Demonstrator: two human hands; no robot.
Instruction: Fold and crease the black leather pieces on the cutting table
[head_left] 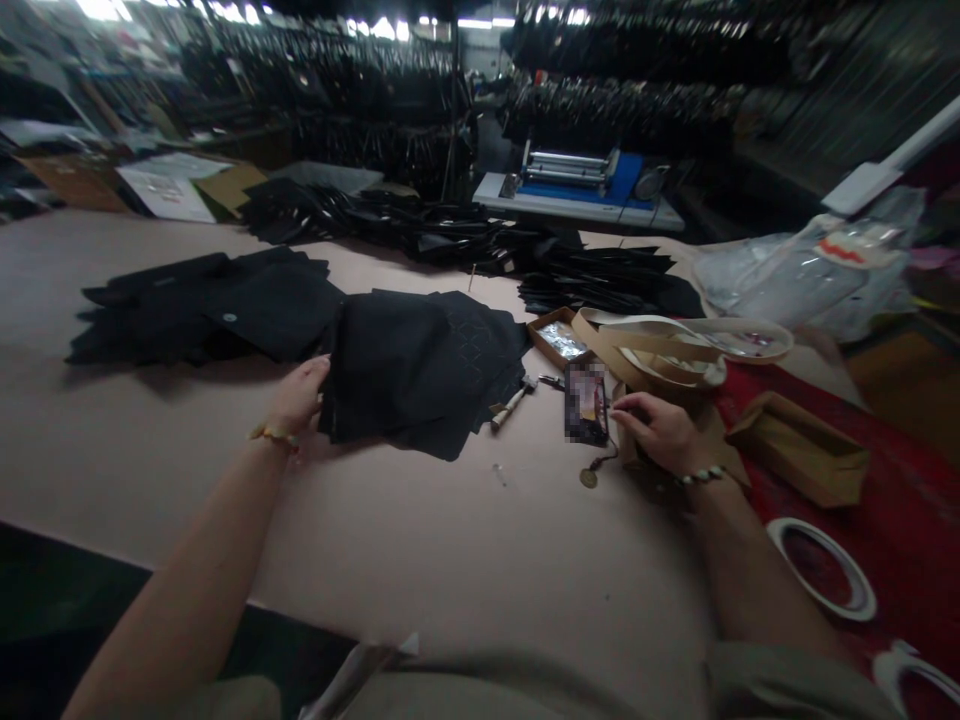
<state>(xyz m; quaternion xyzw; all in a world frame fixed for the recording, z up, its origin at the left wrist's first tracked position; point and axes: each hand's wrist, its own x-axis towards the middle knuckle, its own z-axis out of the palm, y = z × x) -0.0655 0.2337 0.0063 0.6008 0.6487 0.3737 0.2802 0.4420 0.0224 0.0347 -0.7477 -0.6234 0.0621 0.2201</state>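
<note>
My left hand (298,395) is closed on the left edge of a black fabric panel (390,355), which lies on a loose stack of similar panels with faint zigzag stitching. My right hand (660,430) is beside the right edge of a phone (586,402) with a lit screen. Its thumb and fingers are pinched together, and whatever is between them is too small to make out. From the phone's lower end a dark cord runs to a round coin-like charm (589,479). A small tool with a pale handle (510,408) lies between the stack and the phone.
More black panels (210,305) lie at the left, with long rows of black pieces (420,230) behind. A small box (559,340), coiled tan strips (652,355), a brown paper bag (802,450) and a white tape roll (821,570) are at the right.
</note>
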